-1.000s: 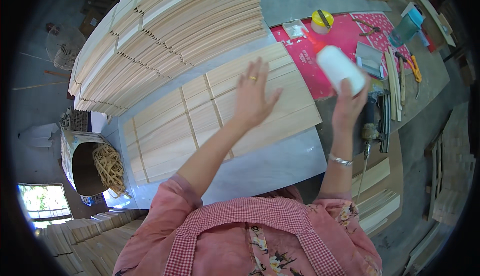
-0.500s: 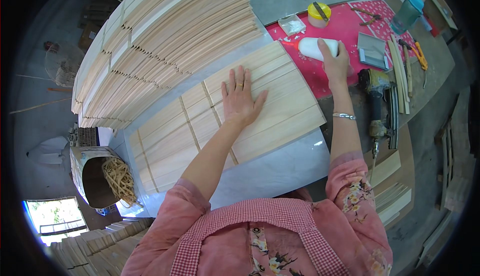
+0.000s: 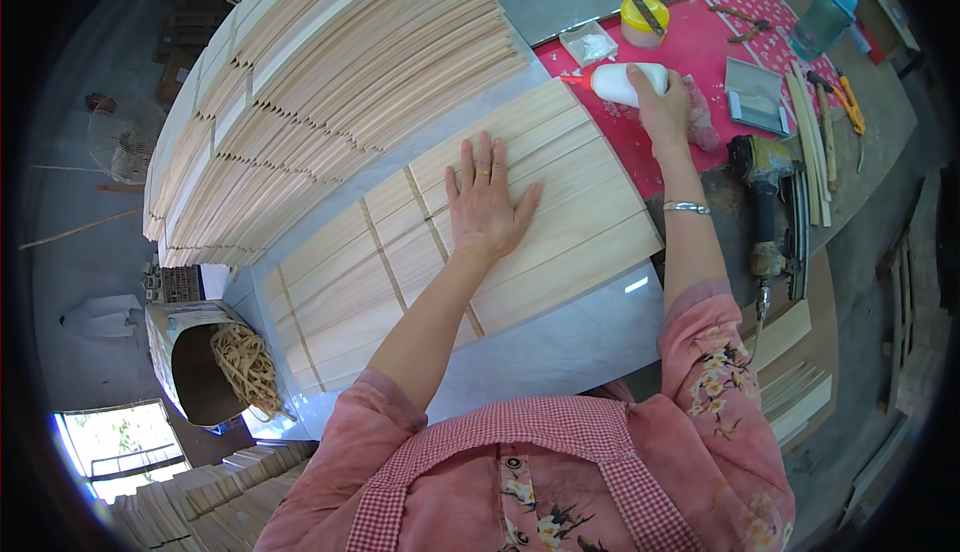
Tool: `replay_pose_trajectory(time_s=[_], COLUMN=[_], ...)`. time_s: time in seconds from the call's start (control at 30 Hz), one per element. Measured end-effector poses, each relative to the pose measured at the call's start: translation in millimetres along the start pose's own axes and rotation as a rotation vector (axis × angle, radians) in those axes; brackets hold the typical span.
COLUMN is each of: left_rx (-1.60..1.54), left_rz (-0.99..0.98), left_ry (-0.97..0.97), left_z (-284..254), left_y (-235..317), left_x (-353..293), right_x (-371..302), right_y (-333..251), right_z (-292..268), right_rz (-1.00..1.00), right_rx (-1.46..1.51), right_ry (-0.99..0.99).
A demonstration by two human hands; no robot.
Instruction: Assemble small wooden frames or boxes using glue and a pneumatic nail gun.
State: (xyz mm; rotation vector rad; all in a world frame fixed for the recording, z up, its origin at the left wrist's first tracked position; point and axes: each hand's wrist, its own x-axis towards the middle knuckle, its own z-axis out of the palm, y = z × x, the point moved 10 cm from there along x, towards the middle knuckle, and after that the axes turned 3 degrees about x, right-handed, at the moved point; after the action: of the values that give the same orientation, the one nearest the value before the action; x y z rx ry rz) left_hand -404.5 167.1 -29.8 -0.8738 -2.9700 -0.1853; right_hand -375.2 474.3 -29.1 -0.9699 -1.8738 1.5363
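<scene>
My left hand [image 3: 488, 202] lies flat with its fingers spread on a row of pale wooden boards [image 3: 560, 222], which are laid side by side and crossed by darker grooves. In my right hand [image 3: 665, 112] is a white squeeze bottle [image 3: 622, 84] with a red nozzle, tipped on its side. Its nozzle points left, close to the far right corner of the boards. Beneath the right hand, on the red cloth [image 3: 625, 152], a crumpled pinkish lump [image 3: 703, 122] is partly hidden.
Stacked wooden slats [image 3: 370, 82] rise beyond the boards. At right lie a nail gun [image 3: 765, 202], pliers [image 3: 850, 104], a grey tray [image 3: 756, 97], a yellow-lidded tub [image 3: 643, 24] and a teal bottle [image 3: 824, 20]. A box [image 3: 185, 352] with tan strips [image 3: 243, 364] stands at left.
The bottle has shifted slightly left and up with my right hand, its nozzle nearer the boards' corner. My left hand stays flat on the boards. The view has shifted a little.
</scene>
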Motion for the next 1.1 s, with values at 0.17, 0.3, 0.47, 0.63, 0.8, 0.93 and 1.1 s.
replay_pose_trajectory(time_s=[0.17,0.3,0.47,0.63,0.8,0.93,1.1], left_rx=[0.033,0.03,0.021,0.053,0.069,0.055,0.047], left_rz=[-0.005,-0.001,-0.001,-0.011,-0.019,-0.018,-0.01], left_ry=[0.002,0.002,-0.003,-0.005,-0.014,-0.02,-0.005], left_z=[1,1,2,4,4,3,3], left_y=[-1,0,0,-1,-1,0,0], left_x=[0,-1,0,0,0,0,0], right_x=[-2,-6,-10,-20,-32,-40,-54], right_y=[-5,-7,-8,-10,-7,-4,-2], right_z=[-4,-15,-33,-48,-61,-74,-91], right_rz=[0.008,0.029,0.016,0.02,0.047,0.035,0.018], right_rx=[-0.008,-0.036,-0.129,-0.154,-0.113,-0.125,-0.154], right_ry=[0.003,0.017,0.054,0.053,0.02,0.012,0.016])
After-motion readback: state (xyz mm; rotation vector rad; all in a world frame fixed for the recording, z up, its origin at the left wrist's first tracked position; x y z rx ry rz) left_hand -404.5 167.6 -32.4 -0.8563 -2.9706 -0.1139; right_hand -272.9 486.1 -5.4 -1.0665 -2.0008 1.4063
